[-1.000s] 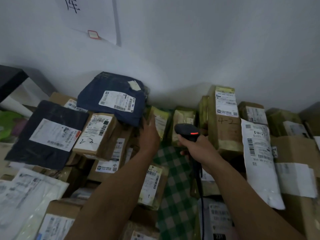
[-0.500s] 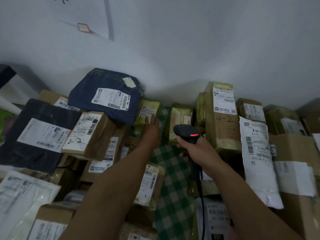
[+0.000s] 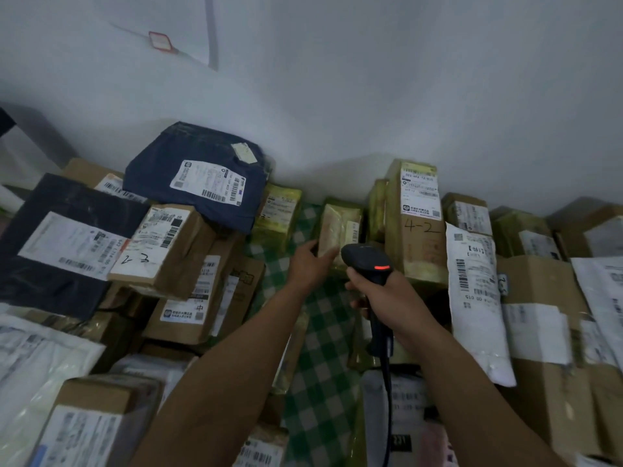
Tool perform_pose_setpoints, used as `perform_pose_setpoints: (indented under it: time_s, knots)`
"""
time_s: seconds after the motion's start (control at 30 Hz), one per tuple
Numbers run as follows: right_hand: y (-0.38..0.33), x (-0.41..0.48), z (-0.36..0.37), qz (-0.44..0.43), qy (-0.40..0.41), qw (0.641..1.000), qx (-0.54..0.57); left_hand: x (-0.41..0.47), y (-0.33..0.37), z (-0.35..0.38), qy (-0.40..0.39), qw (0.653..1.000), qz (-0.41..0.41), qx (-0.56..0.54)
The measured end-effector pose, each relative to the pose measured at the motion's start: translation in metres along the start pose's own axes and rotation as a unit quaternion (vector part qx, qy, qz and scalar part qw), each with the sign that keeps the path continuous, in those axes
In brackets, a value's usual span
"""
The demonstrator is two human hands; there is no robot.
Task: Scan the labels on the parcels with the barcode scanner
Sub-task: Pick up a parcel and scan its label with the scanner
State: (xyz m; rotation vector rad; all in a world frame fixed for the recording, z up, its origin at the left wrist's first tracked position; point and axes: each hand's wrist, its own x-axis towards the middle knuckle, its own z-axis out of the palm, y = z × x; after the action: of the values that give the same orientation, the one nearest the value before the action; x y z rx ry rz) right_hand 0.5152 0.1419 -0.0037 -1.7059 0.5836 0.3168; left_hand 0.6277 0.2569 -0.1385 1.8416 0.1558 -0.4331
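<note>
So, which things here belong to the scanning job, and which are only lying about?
Job: scanner in right hand; small parcel held by left hand; blue bag; box marked 4-2; white bag.
Lying about: checked cloth; red tag on wall.

Green-checked cloth (image 3: 320,399), black scanner (image 3: 365,261)

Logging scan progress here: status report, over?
Left hand grips small yellow-taped parcel. Right hand holds black handheld barcode scanner, red light on, pointed toward it. Nothing between them.
</note>
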Motion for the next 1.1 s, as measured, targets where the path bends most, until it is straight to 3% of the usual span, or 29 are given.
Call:
perform_pose_setpoints:
  time_s: [0.17,0.47,0.87,0.97,1.1]
  knots:
    - [-0.001,-0.022,0.0,-0.014,0.007,1.0,0.013,-0.024,0.008,-0.019,0.015,1.0,0.0,-0.017]
    - [0.001,-0.075,0.017,-0.057,0.052,0.994,0.074,-0.154,0.011,-0.072,0.063,0.981,0.038,-0.181]
    - [-0.014,-0.169,0.038,-0.13,0.0,0.986,0.103,-0.265,0.062,-0.116,0.08,0.98,0.137,-0.124]
    - [-0.017,-0.188,0.043,-0.141,-0.01,0.982,0.129,-0.278,0.069,-0.128,0.041,0.981,0.173,-0.08]
    - [-0.018,-0.203,0.041,-0.14,-0.033,0.984,0.109,-0.28,0.071,-0.148,0.068,0.978,0.197,-0.018]
